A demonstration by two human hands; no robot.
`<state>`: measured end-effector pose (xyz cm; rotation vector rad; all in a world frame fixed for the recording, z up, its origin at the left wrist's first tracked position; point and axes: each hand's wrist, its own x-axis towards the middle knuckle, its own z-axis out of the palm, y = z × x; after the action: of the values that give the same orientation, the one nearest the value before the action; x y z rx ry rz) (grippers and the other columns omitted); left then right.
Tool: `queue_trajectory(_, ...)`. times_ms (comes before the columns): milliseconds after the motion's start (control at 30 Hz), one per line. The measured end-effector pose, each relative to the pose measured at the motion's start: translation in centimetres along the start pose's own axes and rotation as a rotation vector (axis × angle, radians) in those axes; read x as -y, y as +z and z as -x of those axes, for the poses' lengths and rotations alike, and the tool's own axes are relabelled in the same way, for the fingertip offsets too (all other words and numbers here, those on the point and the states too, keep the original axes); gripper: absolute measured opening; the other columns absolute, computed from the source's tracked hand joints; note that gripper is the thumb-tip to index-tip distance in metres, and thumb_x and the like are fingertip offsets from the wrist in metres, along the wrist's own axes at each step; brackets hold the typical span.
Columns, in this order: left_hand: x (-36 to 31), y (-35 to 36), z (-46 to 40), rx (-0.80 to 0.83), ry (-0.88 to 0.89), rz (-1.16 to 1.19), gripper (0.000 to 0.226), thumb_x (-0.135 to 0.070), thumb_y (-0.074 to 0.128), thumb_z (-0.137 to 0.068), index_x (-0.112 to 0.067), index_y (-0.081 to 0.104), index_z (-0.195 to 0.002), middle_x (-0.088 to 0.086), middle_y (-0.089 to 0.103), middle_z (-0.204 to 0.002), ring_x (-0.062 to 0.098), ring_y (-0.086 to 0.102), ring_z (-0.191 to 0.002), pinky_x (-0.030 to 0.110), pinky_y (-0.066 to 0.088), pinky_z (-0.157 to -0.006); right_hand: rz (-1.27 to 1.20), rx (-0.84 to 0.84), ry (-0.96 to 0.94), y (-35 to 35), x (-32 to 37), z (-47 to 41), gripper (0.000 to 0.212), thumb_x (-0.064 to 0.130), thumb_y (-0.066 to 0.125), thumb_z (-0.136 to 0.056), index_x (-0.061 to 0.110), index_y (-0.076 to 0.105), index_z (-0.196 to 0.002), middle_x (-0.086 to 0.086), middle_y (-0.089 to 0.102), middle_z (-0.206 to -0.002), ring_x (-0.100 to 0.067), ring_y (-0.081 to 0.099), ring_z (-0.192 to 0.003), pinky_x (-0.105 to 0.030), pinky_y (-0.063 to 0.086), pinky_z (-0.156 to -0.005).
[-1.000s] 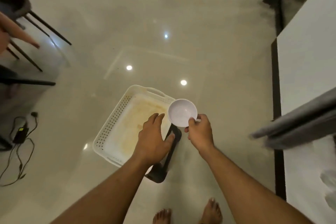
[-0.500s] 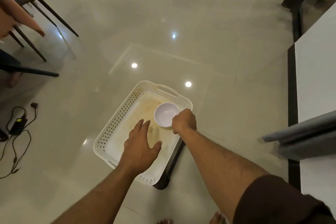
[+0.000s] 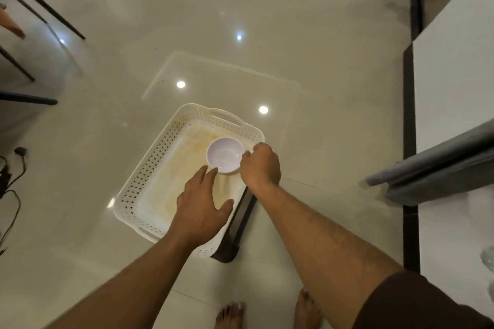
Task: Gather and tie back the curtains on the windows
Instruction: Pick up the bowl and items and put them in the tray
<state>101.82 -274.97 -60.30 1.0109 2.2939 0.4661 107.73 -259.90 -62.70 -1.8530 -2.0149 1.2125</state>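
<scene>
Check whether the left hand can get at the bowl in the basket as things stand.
Probably yes. The left hand hovers open over the basket, fingertips right beside the bowl, with nothing between them. The right hand already pinches the bowl's far rim, leaving the near side free.

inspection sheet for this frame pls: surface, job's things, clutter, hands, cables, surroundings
Surface: glossy tiled floor with ceiling-light reflections.
Job's things: grey curtain at right, hanging loose, untouched.
Clutter: white perforated tray with a stained base, over a dark object; white bowl in the tray.
Hands: right hand pinches the bowl's rim; left hand spread over the tray, holding nothing.
Cables: black cable with plug on the floor at left.
Surroundings: chair legs upper left; white wall at right; bare feet below.
</scene>
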Motion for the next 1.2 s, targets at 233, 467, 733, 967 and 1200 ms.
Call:
queue_trajectory(233, -9.5, 3.9, 1.7, 0.113, 0.182, -0.116, 0.076, -0.047, 0.069, -0.091, -0.025, 0.035, -0.155, 0.003, 0.028, -0.166, 0.028, 0.027, -0.151, 0.052, 0.026, -0.121, -0.359, -0.132, 0.041, -10.6, -9.5, 2.4, 0.026, 0.031, 0.059, -0.101, 0.022, 0.061, -0.126, 0.000, 0.074, -0.097, -0.018, 0.070, -0.090, -0.030, 0.057, -0.077)
queue_trajectory(467, -24.5, 15.1, 2.6, 0.331, 0.447, -0.201, 0.077, -0.051, 0.066, -0.092, -0.027, 0.032, -0.157, 0.002, 0.022, -0.168, 0.029, 0.023, -0.153, 0.057, 0.022, -0.122, -0.330, -0.386, 0.292, -23.5, -27.6, 3.9, 0.025, 0.031, 0.061, -0.098, 0.019, 0.065, -0.120, -0.003, 0.076, -0.094, -0.025, 0.071, -0.091, -0.037, 0.057, -0.082)
queue_trajectory(733, -35.9, 29.6, 3.8, 0.528, 0.729, -0.316, 0.079, -0.051, 0.064, -0.092, -0.024, 0.031, -0.158, 0.003, 0.023, -0.168, 0.026, 0.021, -0.153, 0.052, 0.024, -0.120, -0.327, -0.629, 0.636, -32.7, -46.9, 5.3, 0.027, 0.032, 0.062, -0.099, 0.015, 0.065, -0.120, -0.008, 0.075, -0.105, -0.030, 0.070, -0.097, -0.032, 0.052, -0.076)
queue_trajectory(967, -38.8, 40.5, 3.0, 0.648, 0.805, -0.378, 0.081, -0.053, 0.063, -0.093, -0.028, 0.023, -0.160, 0.001, 0.015, -0.171, 0.028, 0.016, -0.156, 0.052, 0.019, -0.123, -0.776, -0.725, 1.037, -32.3, -58.5, 2.0, 0.074, 0.054, 0.062, -0.097, 0.008, 0.039, -0.151, -0.020, 0.058, -0.141, -0.038, 0.066, -0.116, -0.054, 0.058, -0.093)
queue_trajectory(1200, -37.0, 44.3, 1.1, 0.715, 0.786, -0.411, 0.083, -0.051, 0.064, -0.094, -0.028, 0.019, -0.161, 0.001, 0.010, -0.172, 0.028, 0.015, -0.157, 0.051, 0.018, -0.124, -1.116, -0.823, 0.988, -32.0, -61.5, -2.0, 0.053, 0.037, 0.042, -0.110, 0.002, 0.041, -0.149, -0.017, 0.075, -0.100, -0.023, 0.074, -0.071, -0.031, 0.059, -0.056)
